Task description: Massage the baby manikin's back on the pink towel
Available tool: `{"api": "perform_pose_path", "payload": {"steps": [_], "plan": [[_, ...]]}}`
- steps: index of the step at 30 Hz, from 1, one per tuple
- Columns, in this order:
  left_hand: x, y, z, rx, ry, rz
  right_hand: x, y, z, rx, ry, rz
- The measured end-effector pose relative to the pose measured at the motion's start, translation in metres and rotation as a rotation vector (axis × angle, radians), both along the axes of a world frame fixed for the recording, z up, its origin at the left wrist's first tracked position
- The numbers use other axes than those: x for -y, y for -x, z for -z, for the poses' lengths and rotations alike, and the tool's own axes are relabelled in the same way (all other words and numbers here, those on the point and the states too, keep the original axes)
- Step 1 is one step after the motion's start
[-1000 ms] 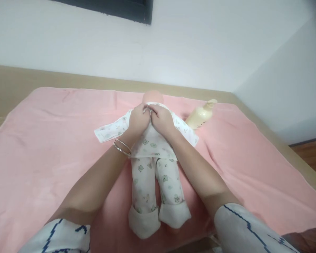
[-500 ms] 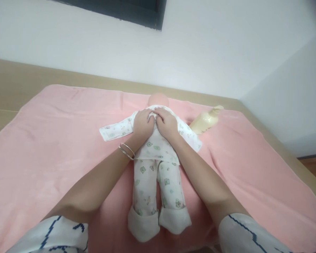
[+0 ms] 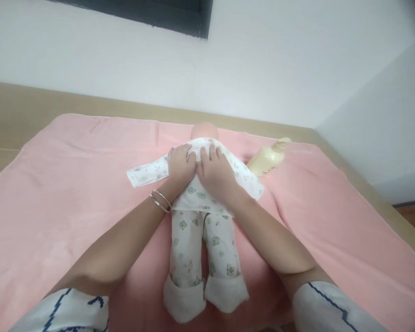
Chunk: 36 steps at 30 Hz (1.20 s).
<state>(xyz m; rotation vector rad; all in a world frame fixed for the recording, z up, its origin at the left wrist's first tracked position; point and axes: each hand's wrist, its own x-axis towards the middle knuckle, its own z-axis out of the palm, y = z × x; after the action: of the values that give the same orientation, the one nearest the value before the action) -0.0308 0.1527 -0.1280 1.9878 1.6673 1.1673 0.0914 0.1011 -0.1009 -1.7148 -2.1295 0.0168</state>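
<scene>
A baby doll [image 3: 204, 131] lies stretched out with its head away from me and no face showing. It wears a white printed top [image 3: 195, 196] and matching trousers [image 3: 186, 249] with wide turned-up cuffs. My left hand [image 3: 180, 163], below two silver bangles [image 3: 161, 200], rests on the left of the doll's upper body with its fingers laid over the cloth. Beside it, my right hand [image 3: 216, 173] lies flat on the top with fingers spread. The two thumbs are close together near the middle. Neither hand grips anything.
Under the doll is a pink blanket [image 3: 72, 193] on a tan surface [image 3: 31, 99]. A pale yellow pump bottle [image 3: 268, 159] lies tilted by the doll's right-hand sleeve. White walls [image 3: 263, 64] stand behind and to the right, with a dark frame [image 3: 180, 18] above.
My right hand has slid slightly down the doll's body, and its fingers have spread. The left hand's fingers have also opened out a little. The doll stays in place on the blanket.
</scene>
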Motion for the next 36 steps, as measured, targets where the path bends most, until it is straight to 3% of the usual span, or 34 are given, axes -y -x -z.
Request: {"api": "perform_pose_path", "payload": {"steps": [4,8,13,17,22,27,31,36], "plan": [[-0.001,0.001,-0.001,0.002,0.002,0.001,0.013,0.013,0.001,0.018,-0.049,-0.060],[-0.002,0.001,-0.002,-0.014,-0.003,0.011,-0.012,-0.008,-0.005,-0.062,0.056,-0.097],[-0.002,0.000,0.000,-0.014,-0.022,0.002,-0.036,-0.034,-0.007,-0.140,0.160,0.036],[-0.002,0.000,-0.002,-0.006,-0.010,-0.005,-0.017,-0.016,-0.001,-0.067,0.086,0.071],[-0.003,0.001,-0.003,-0.010,0.010,0.012,0.012,0.016,-0.002,0.018,0.001,-0.033],[-0.004,0.001,-0.002,-0.018,-0.011,0.019,-0.014,-0.007,-0.007,-0.086,0.065,-0.059],[-0.004,0.000,0.000,-0.011,-0.013,0.011,-0.039,-0.033,-0.007,-0.187,0.104,0.026],[-0.005,0.000,-0.001,0.002,-0.003,-0.001,-0.018,-0.014,-0.008,-0.011,0.113,0.099]]}}
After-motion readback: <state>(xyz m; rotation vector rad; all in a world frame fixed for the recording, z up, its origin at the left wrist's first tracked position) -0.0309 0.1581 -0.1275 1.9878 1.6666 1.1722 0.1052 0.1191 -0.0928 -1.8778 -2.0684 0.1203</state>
